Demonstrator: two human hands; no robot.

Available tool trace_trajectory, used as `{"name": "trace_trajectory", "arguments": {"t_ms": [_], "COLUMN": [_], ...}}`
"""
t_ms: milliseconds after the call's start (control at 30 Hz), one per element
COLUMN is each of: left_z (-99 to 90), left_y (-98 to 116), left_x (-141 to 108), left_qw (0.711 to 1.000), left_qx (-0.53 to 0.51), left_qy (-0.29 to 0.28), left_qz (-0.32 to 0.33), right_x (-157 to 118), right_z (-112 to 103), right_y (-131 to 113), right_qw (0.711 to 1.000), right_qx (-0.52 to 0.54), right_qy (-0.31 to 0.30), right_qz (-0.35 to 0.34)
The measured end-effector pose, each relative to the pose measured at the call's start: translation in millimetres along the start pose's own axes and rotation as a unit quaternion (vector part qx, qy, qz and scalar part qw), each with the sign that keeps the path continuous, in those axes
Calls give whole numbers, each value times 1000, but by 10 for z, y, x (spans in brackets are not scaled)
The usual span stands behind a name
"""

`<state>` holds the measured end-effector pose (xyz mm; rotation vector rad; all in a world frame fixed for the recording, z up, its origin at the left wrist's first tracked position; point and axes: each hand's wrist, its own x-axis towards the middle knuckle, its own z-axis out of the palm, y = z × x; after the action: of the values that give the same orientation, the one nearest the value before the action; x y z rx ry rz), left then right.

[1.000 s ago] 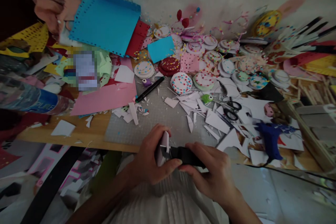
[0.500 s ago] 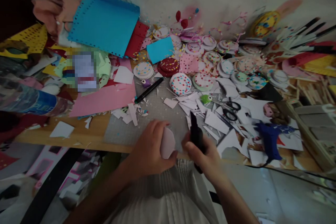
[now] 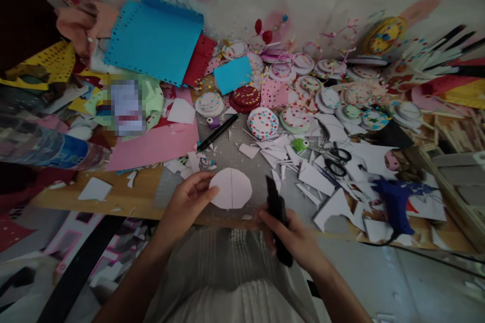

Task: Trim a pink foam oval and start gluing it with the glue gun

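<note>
Between thumb and fingers, my left hand (image 3: 195, 196) pinches the left edge of a roundish white foam piece (image 3: 237, 189). The piece faces up, its rim is cut in short straight facets, and a thin line runs down its middle. Wrapped in my right hand (image 3: 286, 229) is a black utility knife (image 3: 278, 212), pointing up and away, a short gap to the right of the piece. Beneath and beyond both hands lies a grey cutting mat (image 3: 238, 133) with white offcuts (image 3: 316, 176) on its right part.
Decorated discs (image 3: 262, 123) crowd the back. A black marker (image 3: 217, 132), scissors (image 3: 337, 159) and a blue glue gun (image 3: 396, 207) lie around the mat. On the left are a water bottle (image 3: 49, 144), pink sheet (image 3: 155, 144) and blue sheet (image 3: 151, 40). Wooden sticks (image 3: 458, 133) stand right.
My left hand has moved left and now holds the white piece by its edge, turned flat with its lined face showing. The knife in my right hand has shifted slightly left and down.
</note>
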<state>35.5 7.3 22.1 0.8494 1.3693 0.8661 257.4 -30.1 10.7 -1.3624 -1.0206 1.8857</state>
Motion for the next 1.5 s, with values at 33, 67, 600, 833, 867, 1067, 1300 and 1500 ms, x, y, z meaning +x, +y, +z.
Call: {"name": "trace_trajectory", "arguments": {"t_ms": [33, 67, 600, 833, 867, 1067, 1300, 1500], "left_z": [-19, -38, 106, 281, 258, 35, -9, 90], "left_y": [-14, -26, -93, -190, -164, 64, 218, 190], "left_x": [-2, -6, -8, -28, -11, 106, 233, 145], "left_qw": [1000, 1000, 988, 987, 988, 976, 919, 880], "left_qx": [-9, -17, -120, -118, -102, 67, 333, 409], "left_qy": [11, 19, -90, -90, -94, -194, -185, -77], "left_qz": [-2, -4, -46, -54, -60, -72, 105, 227], "right_x": [-19, -30, 196, 180, 169, 127, 132, -18], "right_z": [21, 37, 349, 376, 344, 180, 168, 116], "right_y": [30, 52, -47, 9, 2, -39, -40, -70], "right_qw": [1000, 999, 986, 987, 988, 990, 997, 993], "right_qx": [5, 11, 118, 67, 53, 14, 38, -60], "right_qy": [-21, -35, 117, 142, 142, 136, 69, 90], "right_qz": [10, 19, 1, -23, -24, -26, -2, -50]}}
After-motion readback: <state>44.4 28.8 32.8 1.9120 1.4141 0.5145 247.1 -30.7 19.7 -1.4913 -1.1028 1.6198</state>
